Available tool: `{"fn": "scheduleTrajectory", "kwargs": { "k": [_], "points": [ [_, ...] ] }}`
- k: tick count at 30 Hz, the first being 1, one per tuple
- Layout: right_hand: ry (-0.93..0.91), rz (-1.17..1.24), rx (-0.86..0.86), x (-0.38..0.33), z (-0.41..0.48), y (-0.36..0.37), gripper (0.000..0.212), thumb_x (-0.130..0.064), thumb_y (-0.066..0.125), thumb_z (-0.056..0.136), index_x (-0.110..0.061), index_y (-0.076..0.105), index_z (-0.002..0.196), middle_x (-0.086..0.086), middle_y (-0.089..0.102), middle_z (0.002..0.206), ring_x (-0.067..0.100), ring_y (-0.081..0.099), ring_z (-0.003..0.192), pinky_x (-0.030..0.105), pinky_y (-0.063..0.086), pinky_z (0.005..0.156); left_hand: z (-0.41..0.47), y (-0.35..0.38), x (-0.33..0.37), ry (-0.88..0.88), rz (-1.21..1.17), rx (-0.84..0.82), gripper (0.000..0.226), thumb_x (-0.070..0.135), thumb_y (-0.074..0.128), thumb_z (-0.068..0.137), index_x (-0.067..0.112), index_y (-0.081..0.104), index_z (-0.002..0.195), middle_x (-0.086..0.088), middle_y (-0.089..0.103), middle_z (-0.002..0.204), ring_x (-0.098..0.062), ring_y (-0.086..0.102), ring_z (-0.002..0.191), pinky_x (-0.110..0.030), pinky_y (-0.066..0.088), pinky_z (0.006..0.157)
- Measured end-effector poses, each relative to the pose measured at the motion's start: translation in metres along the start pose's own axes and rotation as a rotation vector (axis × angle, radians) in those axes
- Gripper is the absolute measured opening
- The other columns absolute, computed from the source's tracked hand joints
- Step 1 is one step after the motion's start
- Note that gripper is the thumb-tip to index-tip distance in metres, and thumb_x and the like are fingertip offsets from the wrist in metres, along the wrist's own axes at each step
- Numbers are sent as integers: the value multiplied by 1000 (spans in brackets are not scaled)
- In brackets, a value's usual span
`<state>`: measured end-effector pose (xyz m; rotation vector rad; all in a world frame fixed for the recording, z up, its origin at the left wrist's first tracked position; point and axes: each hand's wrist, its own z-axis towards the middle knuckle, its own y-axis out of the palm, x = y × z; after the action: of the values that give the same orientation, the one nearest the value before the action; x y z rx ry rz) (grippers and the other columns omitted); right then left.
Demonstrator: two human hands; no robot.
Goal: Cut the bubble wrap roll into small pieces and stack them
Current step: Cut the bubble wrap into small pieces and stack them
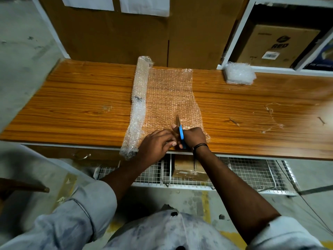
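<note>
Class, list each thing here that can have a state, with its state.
bubble wrap roll, partly unrolled, lying on the table.
sheet, flat, joined to the roll, scissors at its near edge.
scissors, in use, blade over the sheet.
right hand, holds the scissors.
left hand, rests on the sheet's near edge; hold unclear.
stack of cut pieces, piled at the table's far right.

1. Clear bubble wrap roll [138,98], partly unrolled: 1.
2. Blue-handled scissors [181,134]: 1 pair.
3. Stack of cut bubble wrap pieces [238,73]: 1; pieces uncountable.
4. Bare hands: 2, left hand [156,144], right hand [193,137].
5. White paper sheets: 2, left sheet [88,2], right sheet [144,5].
6. Printed brown cardboard box [275,46]: 1.
</note>
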<state>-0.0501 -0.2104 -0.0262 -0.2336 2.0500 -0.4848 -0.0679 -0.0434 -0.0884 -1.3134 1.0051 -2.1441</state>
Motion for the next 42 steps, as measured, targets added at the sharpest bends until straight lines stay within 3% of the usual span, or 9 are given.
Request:
{"fn": "scheduleTrajectory", "kwargs": {
  "k": [7,11,14,17,19,22,27,37,42],
  "points": [
    [24,39,16,-5,10,2,62,-64,83,70,-4,74,81,11,70,76,24,64,66,28,46,58,3,-6,-2,-15,-18,-16,19,39,61,97,27,73,105,11,72,107,-18,62,98,-36,51,77],
    [6,-6,29,-9,17,4,56,-61,85,71,-7,68,70,9,66,68,24,59,61,27,40,52,5,-8,-5,-11,-39,-56,22,44,57,97,30,72,102,15,72,105,-14,61,98,-39,52,79],
    [12,-12,30,-13,22,4,60,-61,85,70,-3,74,78,10,69,72,22,60,61,28,40,53,10,-11,-8,-44,-64,-114,20,45,59,96,32,73,102,16,72,105,-10,62,99,-40,53,82],
    [18,-15,20,-17,24,5,58,-59,84,72,-3,73,82,8,65,70,20,58,61,27,40,52,23,-24,-4,-137,-141,-157,12,41,69,94,32,77,98,18,73,98,-1,65,90,-33,54,80],
    [29,-1,15,-17,27,6,50,-52,84,76,-3,72,80,12,68,72,22,61,60,27,45,54,37,-34,-3,-234,-134,-79,12,42,69,96,33,77,97,19,72,93,3,64,82,-25,51,73],
    [67,81,-36,-17,24,5,37,-35,86,79,-2,70,71,16,69,68,25,63,52,33,53,54,63,-41,-8,-284,48,89,12,41,67,97,32,74,101,14,73,94,-7,66,80,-27,53,69],
    [87,71,-145,-23,16,-1,28,-14,78,86,-3,65,64,13,64,58,18,61,40,22,48,41,98,-22,-18,-298,126,80,11,35,73,92,27,76,100,6,77,100,-20,70,90,-36,58,74],
    [26,-28,-49,-23,19,1,42,-25,74,90,-7,59,55,-4,50,34,5,45,27,13,30,32,115,5,-38,-218,289,61,12,34,67,93,30,71,103,6,68,113,-25,54,111,-40,41,88],
    [1,-31,6,-22,27,7,42,-33,78,84,-12,60,53,-2,53,41,10,49,38,19,37,43,106,12,-47,-146,293,99,12,33,63,96,27,67,105,6,64,114,-25,54,107,-42,42,86]
  ]
}}
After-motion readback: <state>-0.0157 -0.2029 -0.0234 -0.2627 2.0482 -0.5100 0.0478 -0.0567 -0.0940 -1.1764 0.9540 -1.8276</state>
